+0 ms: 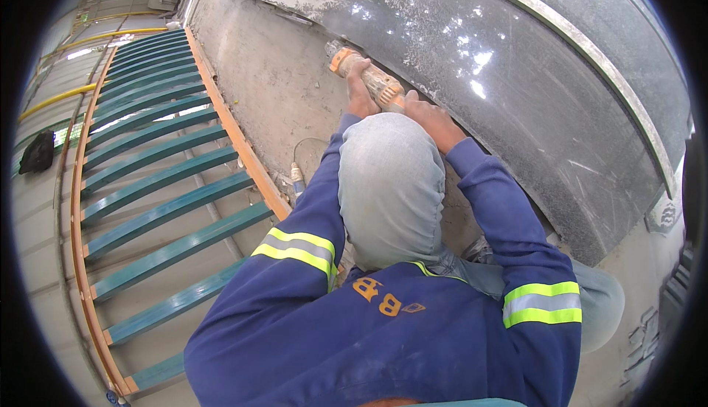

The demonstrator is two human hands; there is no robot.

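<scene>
My left hand is wrapped around the front part of a dusty, orange and grey power tool that looks like an angle grinder. At the rear end of its body, my right hand is closed around the grip. The far end of the tool lies close to the lower edge of a dark, glossy stone slab, which is streaked with pale dust. Whether the tool touches the slab, I cannot tell. A raised knee in light jeans hides part of what is below my hands.
To the left lies a long ladder-like frame with orange-brown rails and teal slats. A blue and white cable connector rests on the dusty concrete floor. A pale-edged slab stands behind the dark one. A black bag is at far left.
</scene>
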